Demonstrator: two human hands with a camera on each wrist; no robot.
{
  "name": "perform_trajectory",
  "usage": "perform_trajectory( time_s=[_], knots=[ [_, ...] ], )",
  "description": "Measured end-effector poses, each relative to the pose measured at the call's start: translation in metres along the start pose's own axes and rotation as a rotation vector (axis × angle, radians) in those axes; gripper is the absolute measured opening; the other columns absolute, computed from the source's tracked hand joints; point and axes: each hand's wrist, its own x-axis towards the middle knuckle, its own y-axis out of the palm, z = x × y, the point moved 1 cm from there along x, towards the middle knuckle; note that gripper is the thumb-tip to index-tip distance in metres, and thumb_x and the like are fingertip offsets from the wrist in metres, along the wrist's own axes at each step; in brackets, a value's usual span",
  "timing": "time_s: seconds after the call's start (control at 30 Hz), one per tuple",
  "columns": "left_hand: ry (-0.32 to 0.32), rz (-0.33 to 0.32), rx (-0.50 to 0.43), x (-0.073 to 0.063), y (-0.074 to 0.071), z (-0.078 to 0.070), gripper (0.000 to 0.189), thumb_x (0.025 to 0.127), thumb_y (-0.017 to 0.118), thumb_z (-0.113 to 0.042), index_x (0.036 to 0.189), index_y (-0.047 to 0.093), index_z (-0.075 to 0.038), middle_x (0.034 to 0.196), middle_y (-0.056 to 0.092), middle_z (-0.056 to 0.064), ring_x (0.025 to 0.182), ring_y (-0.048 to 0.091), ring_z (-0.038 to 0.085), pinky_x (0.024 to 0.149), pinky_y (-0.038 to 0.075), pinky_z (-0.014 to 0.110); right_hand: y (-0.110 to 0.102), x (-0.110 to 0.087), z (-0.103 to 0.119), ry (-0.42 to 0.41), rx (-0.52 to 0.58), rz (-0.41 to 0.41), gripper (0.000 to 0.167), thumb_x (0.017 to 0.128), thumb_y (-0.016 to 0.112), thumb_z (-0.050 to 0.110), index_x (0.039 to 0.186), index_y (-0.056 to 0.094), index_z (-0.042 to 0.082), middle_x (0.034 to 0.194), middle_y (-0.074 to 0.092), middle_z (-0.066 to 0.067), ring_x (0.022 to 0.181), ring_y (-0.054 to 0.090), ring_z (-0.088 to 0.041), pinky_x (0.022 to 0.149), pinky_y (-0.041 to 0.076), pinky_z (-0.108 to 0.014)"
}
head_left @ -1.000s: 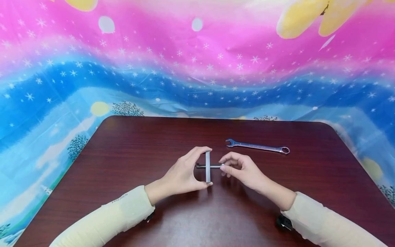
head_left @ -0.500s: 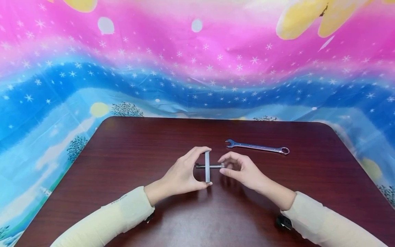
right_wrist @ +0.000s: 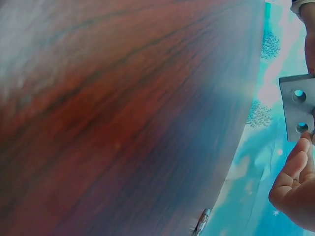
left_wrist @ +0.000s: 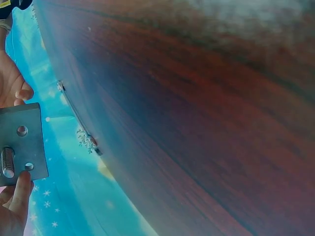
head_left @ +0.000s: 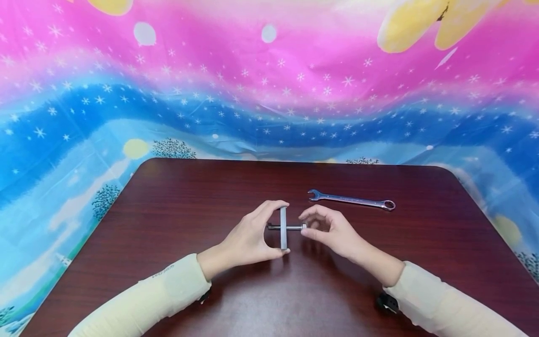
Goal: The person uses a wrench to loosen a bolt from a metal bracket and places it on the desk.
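My left hand (head_left: 252, 234) grips a grey metal plate (head_left: 283, 229) by two opposite edges, thumb at the near edge and fingers at the far one. In the left wrist view the plate (left_wrist: 37, 120) shows round holes, and the threaded end of a bolt (left_wrist: 8, 162) sticks out of it. Seen from the head, the bolt (head_left: 294, 227) runs crosswise through the plate, its hex head (head_left: 303, 226) on the right. My right hand (head_left: 332, 229) holds that head, thumb tip against it and fingers curled behind, some of them blurred.
A combination wrench (head_left: 351, 200) lies on the dark red wooden table (head_left: 189, 187), behind the right hand. A patterned cloth backdrop (head_left: 236, 93) hangs around the table's far side and flanks.
The right hand's thumb and fingers shift about the bolt head, easing off it half a second ago and now back against it. The left hand and plate stay put.
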Motion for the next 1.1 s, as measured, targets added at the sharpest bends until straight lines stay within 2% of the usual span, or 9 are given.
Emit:
perform_trajectory(
  time_s=[0.1, 0.33, 0.47, 0.57, 0.67, 0.77, 0.93, 1.0, 1.1],
  knots=[
    [-0.002, 0.001, 0.0, -0.0001, 0.0006, 0.0002, 0.089, 0.066, 0.091, -0.029, 0.141, 0.044, -0.014, 0.132, 0.056, -0.002, 0.109, 0.059, 0.011, 0.087, 0.056, 0.037, -0.0011, -0.0006, -0.0009, -0.016, -0.031, -0.002, 0.029, 0.087, 0.073, 0.006, 0.115, 0.065, 0.007, 0.101, 0.067, -0.013, 0.075, 0.062, -0.012, 0.059, 0.05, -0.026],
    [-0.001, 0.001, -0.008, -0.0007, 0.0017, -0.0002, 0.091, 0.066, 0.091, -0.03, 0.142, 0.043, -0.015, 0.133, 0.056, -0.002, 0.108, 0.059, 0.011, 0.085, 0.056, 0.037, -0.0002, -0.001, -0.0029, 0.028, 0.059, 0.04, 0.021, 0.098, 0.059, 0.009, 0.112, 0.062, -0.006, 0.082, 0.07, -0.019, 0.069, 0.065, -0.028, 0.065, 0.057, -0.035],
    [-0.002, 0.0, -0.011, -0.0009, 0.0013, -0.0006, 0.09, 0.067, 0.091, -0.028, 0.141, 0.043, -0.014, 0.132, 0.056, -0.002, 0.108, 0.059, 0.011, 0.086, 0.056, 0.037, 0.0003, 0.0, -0.003, 0.047, 0.071, 0.037, 0.02, 0.101, 0.056, 0.012, 0.109, 0.064, -0.005, 0.078, 0.071, -0.016, 0.068, 0.064, -0.03, 0.063, 0.056, -0.035],
    [-0.003, 0.002, -0.007, -0.0009, 0.0012, -0.0006, 0.089, 0.067, 0.091, -0.029, 0.141, 0.043, -0.014, 0.132, 0.056, -0.002, 0.108, 0.059, 0.011, 0.087, 0.056, 0.037, 0.0006, -0.0003, -0.0036, 0.023, 0.046, 0.019, 0.017, 0.096, 0.062, 0.008, 0.109, 0.065, -0.002, 0.085, 0.071, -0.015, 0.071, 0.065, -0.023, 0.064, 0.056, -0.032],
    [-0.007, -0.001, -0.001, -0.0008, 0.0008, 0.0002, 0.09, 0.066, 0.091, -0.028, 0.141, 0.043, -0.014, 0.132, 0.056, -0.002, 0.108, 0.059, 0.012, 0.087, 0.056, 0.037, 0.0004, -0.0004, -0.0042, -0.016, 0.004, 0.005, 0.023, 0.089, 0.07, 0.004, 0.111, 0.065, 0.002, 0.096, 0.069, -0.013, 0.074, 0.064, -0.015, 0.059, 0.053, -0.029],
    [-0.008, -0.006, 0.002, -0.0007, 0.0004, 0.001, 0.09, 0.066, 0.091, -0.028, 0.14, 0.044, -0.014, 0.132, 0.056, -0.002, 0.107, 0.059, 0.012, 0.086, 0.056, 0.036, 0.0, 0.0, -0.0046, -0.029, -0.013, 0.003, 0.027, 0.087, 0.072, 0.004, 0.112, 0.065, 0.005, 0.101, 0.067, -0.011, 0.076, 0.063, -0.011, 0.057, 0.05, -0.027],
    [-0.006, 0.003, -0.006, -0.0008, 0.0004, 0.0, 0.09, 0.066, 0.091, -0.029, 0.141, 0.044, -0.013, 0.132, 0.056, -0.002, 0.106, 0.059, 0.011, 0.085, 0.056, 0.034, -0.0003, -0.0004, -0.0039, 0.026, 0.052, 0.031, 0.019, 0.096, 0.062, 0.008, 0.113, 0.064, 0.0, 0.09, 0.07, -0.018, 0.073, 0.065, -0.026, 0.066, 0.056, -0.034],
    [-0.01, 0.009, -0.009, -0.001, 0.0007, -0.0003, 0.09, 0.066, 0.091, -0.029, 0.141, 0.044, -0.012, 0.132, 0.056, -0.003, 0.106, 0.058, 0.011, 0.085, 0.056, 0.034, -0.0001, -0.0006, -0.003, 0.047, 0.075, 0.043, 0.02, 0.099, 0.058, 0.01, 0.112, 0.063, -0.004, 0.084, 0.071, -0.02, 0.07, 0.064, -0.031, 0.065, 0.056, -0.036],
    [-0.01, 0.009, -0.012, -0.0009, 0.0009, -0.0002, 0.09, 0.066, 0.091, -0.028, 0.14, 0.044, -0.012, 0.132, 0.056, -0.002, 0.107, 0.058, 0.011, 0.085, 0.056, 0.035, 0.0005, 0.0002, -0.0029, 0.063, 0.085, 0.043, 0.022, 0.101, 0.056, 0.013, 0.111, 0.064, -0.005, 0.08, 0.071, -0.019, 0.069, 0.063, -0.032, 0.062, 0.056, -0.036]
  ],
)
